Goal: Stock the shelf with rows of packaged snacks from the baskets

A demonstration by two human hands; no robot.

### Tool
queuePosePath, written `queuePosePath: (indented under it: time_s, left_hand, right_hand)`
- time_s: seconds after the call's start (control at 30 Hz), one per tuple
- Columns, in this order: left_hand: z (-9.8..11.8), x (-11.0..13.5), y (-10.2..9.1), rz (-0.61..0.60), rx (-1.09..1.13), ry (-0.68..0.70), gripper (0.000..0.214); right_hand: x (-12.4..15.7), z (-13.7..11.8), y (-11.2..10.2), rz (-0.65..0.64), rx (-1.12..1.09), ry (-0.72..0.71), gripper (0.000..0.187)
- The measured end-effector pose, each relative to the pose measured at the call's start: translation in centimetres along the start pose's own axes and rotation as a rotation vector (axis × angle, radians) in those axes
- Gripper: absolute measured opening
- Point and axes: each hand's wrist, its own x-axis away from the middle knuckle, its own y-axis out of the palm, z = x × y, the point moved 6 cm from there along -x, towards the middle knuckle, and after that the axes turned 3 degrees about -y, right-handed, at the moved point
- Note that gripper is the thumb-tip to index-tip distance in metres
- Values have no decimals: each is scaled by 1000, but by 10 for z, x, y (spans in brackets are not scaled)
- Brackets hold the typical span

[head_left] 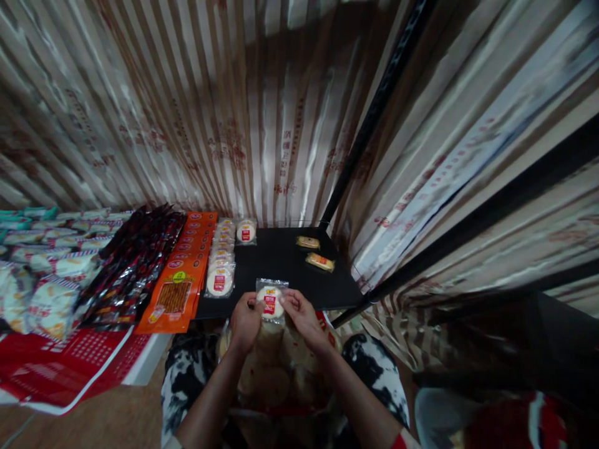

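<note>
Between my two hands is a round white cracker pack in clear wrap with a red label, held up at the front edge of a black shelf. My left hand grips its left side. On the right edge, my right hand pinches the wrap with thumb and fingers. A column of similar round packs overlaps in a row on the shelf, and one single round pack lies at the back beside it. Below my hands, between my knees, an open bag holds more pale packs.
Left of the round packs lie orange snack packets, dark shiny packets and white wrapped snacks. Two small yellow packs rest on the shelf's right. A black metal post rises at the back corner; striped sheeting hangs behind.
</note>
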Motion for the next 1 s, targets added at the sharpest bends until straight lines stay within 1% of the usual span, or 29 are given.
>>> queuePosePath:
  time_s: [0.13, 0.23, 0.33, 0.47, 0.57, 0.63, 0.77, 0.87, 1.0]
  left_hand:
    - [16, -17, -2, 65, -65, 10, 19]
    - [29, -30, -3, 113, -142, 36, 21]
    - [39, -43, -2, 171, -193, 77, 30]
    - [50, -58, 1, 243, -234, 176, 41]
    - [55, -68, 6, 271, -269, 239, 46]
    - [56, -75, 10, 282, -289, 255, 48]
    - [56, -89, 15, 285, -303, 240, 47]
    - [58, -101, 16, 282, -281, 247, 45]
    - [60, -118, 15, 270, -255, 212, 42]
  right_hand:
    - [-19, 8, 3, 34, 49, -41, 40]
    - [-42, 11, 8, 44, 90, -70, 36]
    - [-70, 12, 13, 52, 151, -95, 31]
    - [-105, 12, 20, 47, 222, -101, 24]
    - [-126, 14, 25, 62, 288, -110, 23]
    - [-137, 14, 28, 81, 342, -119, 22]
    - [-160, 14, 36, 120, 439, -122, 20]
    - [-174, 10, 44, 119, 506, -127, 19]
    - [-190, 3, 54, 112, 562, -137, 15]
